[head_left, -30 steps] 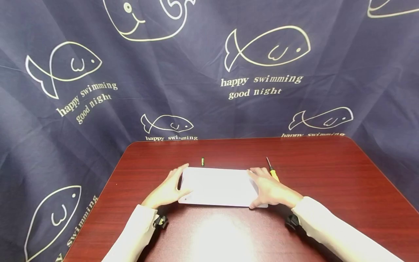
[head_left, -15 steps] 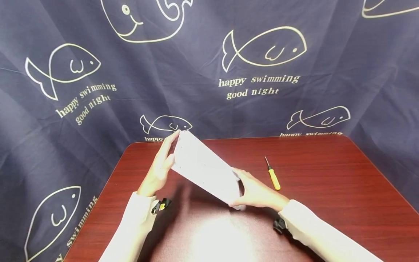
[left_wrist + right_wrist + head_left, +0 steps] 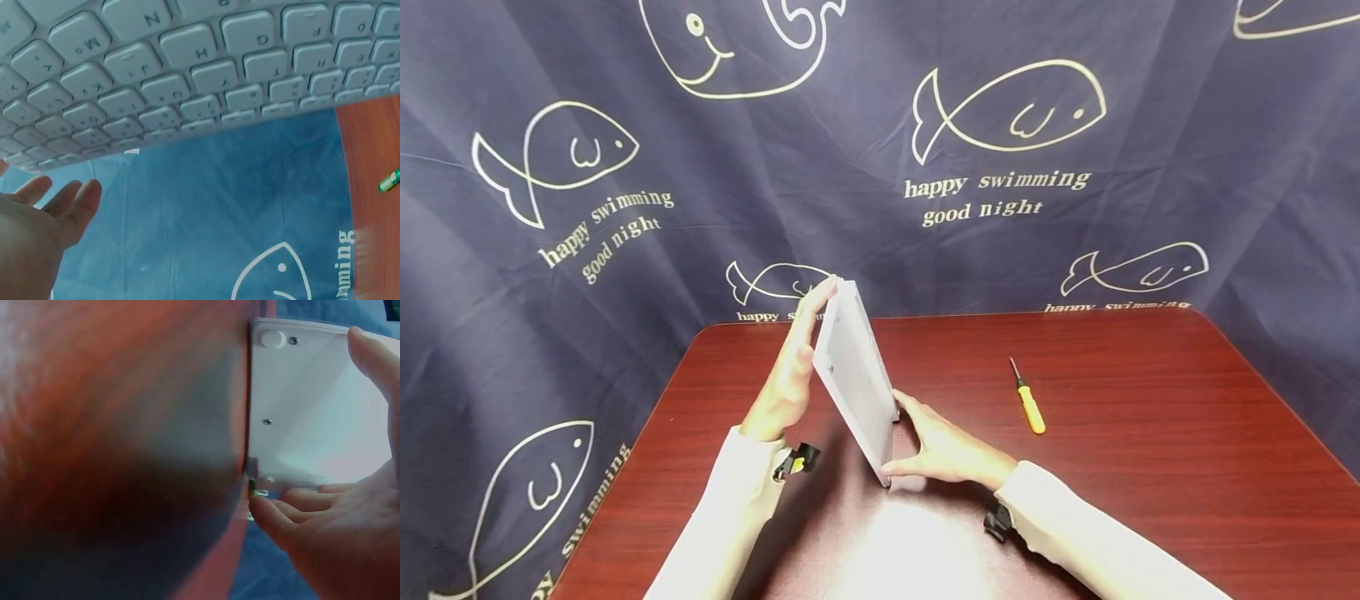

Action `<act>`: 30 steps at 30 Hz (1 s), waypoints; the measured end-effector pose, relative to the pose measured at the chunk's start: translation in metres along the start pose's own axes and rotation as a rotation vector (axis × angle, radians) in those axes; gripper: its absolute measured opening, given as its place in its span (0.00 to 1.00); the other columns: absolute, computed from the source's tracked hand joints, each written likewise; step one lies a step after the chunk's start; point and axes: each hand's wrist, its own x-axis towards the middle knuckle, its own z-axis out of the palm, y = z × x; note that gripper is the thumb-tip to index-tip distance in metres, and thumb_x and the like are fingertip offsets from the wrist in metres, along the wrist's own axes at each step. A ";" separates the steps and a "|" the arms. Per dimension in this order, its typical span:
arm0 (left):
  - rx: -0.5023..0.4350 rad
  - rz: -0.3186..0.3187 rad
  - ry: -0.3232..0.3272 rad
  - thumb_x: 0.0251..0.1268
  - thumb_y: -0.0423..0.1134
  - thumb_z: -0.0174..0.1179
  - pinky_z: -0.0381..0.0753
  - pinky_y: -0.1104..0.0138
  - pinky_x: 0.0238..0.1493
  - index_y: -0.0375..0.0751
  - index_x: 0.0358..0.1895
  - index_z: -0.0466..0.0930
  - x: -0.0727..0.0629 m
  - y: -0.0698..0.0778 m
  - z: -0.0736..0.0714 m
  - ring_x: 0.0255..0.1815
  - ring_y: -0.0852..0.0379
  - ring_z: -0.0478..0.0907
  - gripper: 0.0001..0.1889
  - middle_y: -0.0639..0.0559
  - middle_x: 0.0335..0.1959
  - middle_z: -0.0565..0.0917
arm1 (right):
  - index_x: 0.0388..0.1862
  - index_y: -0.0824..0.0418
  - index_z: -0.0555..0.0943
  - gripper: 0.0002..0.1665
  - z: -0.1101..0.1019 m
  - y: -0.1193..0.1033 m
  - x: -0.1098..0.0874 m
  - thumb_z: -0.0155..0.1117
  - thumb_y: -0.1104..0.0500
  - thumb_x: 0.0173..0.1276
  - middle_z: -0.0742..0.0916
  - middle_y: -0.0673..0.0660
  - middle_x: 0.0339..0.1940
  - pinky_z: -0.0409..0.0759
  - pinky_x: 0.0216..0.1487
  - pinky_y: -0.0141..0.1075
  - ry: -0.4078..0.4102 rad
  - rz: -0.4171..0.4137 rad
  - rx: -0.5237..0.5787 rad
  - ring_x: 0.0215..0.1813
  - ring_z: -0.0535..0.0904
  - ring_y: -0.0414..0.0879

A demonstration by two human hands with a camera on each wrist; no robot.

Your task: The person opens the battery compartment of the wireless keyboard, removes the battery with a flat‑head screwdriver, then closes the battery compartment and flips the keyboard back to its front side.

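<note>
A white keyboard (image 3: 857, 367) stands steeply tilted over the table, its left end raised. My left hand (image 3: 784, 387) holds the raised end, thumb near the close corner and fingertips at the far one. Rows of keys (image 3: 200, 75) face the left wrist camera, with the left fingers (image 3: 81, 203) at the edge. Down at the lower end my right hand (image 3: 943, 446) spans the width, thumb on the near edge and fingers on the far edge. The right wrist view shows the pale underside with screws (image 3: 267, 422) and a round foot (image 3: 273, 339).
A yellow-handled screwdriver (image 3: 1032, 410) lies right of the hands on the red-brown table (image 3: 1112, 400). A small green cylinder (image 3: 390, 181) lies on the wood in the left wrist view. Behind the table hangs a dark blue curtain (image 3: 865, 208) with fish drawings.
The keyboard has gone from flat between the hands to steeply tilted, its left end lifted. My left hand has risen and my right hand has moved left, uncovering the screwdriver handle.
</note>
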 end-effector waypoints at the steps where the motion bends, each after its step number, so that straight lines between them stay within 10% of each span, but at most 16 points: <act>1: -0.017 -0.010 -0.008 0.71 0.79 0.30 0.52 0.66 0.81 0.36 0.81 0.53 0.000 0.000 0.002 0.82 0.55 0.55 0.54 0.41 0.81 0.60 | 0.84 0.63 0.53 0.66 -0.003 -0.001 -0.001 0.80 0.41 0.57 0.72 0.65 0.77 0.67 0.75 0.60 0.000 0.009 -0.007 0.78 0.67 0.61; 7: -0.050 -0.056 -0.042 0.65 0.84 0.32 0.48 0.70 0.82 0.40 0.84 0.41 -0.002 -0.004 0.016 0.85 0.57 0.49 0.59 0.42 0.85 0.51 | 0.84 0.59 0.57 0.56 -0.028 -0.019 -0.002 0.74 0.44 0.65 0.69 0.61 0.82 0.62 0.79 0.60 0.138 -0.023 0.002 0.83 0.61 0.60; 16: -0.104 -0.100 -0.091 0.61 0.85 0.39 0.50 0.63 0.83 0.47 0.85 0.31 -0.006 -0.005 0.034 0.85 0.53 0.49 0.61 0.44 0.86 0.48 | 0.83 0.59 0.57 0.53 -0.074 -0.060 0.006 0.75 0.61 0.65 0.69 0.58 0.80 0.71 0.76 0.49 0.313 -0.344 0.115 0.76 0.71 0.56; 24: -0.062 -0.199 -0.166 0.57 0.87 0.41 0.44 0.37 0.81 0.48 0.85 0.31 -0.016 -0.013 0.048 0.87 0.48 0.43 0.64 0.49 0.87 0.45 | 0.84 0.60 0.56 0.57 -0.095 -0.073 0.013 0.70 0.38 0.68 0.65 0.58 0.82 0.72 0.76 0.40 0.365 -0.506 0.113 0.79 0.67 0.53; 30: -0.021 -0.217 -0.195 0.56 0.88 0.40 0.45 0.37 0.81 0.44 0.85 0.33 -0.017 -0.013 0.054 0.87 0.47 0.43 0.65 0.49 0.86 0.45 | 0.84 0.60 0.56 0.58 -0.101 -0.074 0.010 0.77 0.46 0.64 0.64 0.59 0.83 0.72 0.75 0.47 0.357 -0.504 0.114 0.80 0.65 0.51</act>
